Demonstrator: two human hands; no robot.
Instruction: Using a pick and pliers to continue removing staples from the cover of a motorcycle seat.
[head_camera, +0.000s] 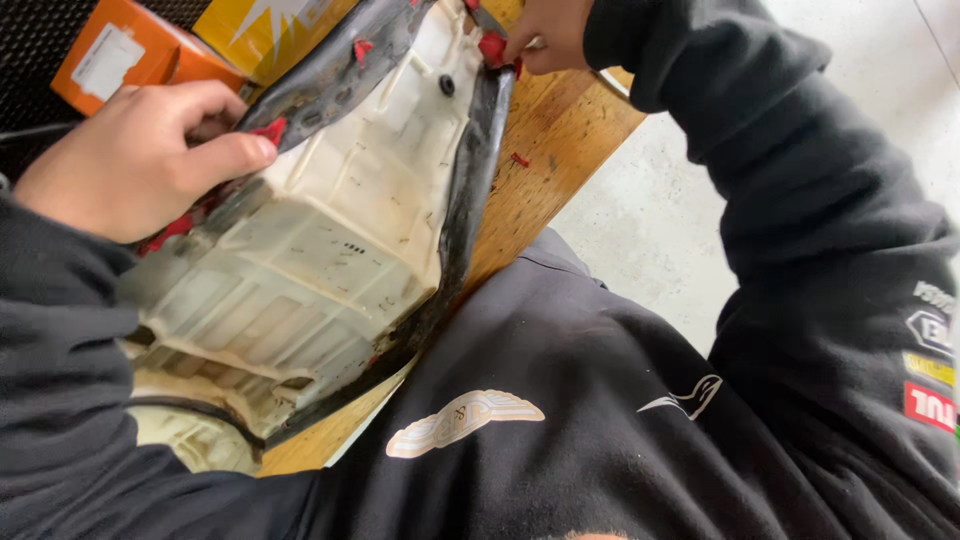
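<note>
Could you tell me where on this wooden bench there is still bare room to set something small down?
The only bare wood on the bench is the strip between the upturned seat base and the bench's right edge, below the right hand. Red scraps dot it. The left side is crowded: left hand, orange box, yellow box.

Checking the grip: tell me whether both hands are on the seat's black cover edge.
Yes: the left hand pinches the black cover edge on one side, and the right hand grips it at the far end.
</note>
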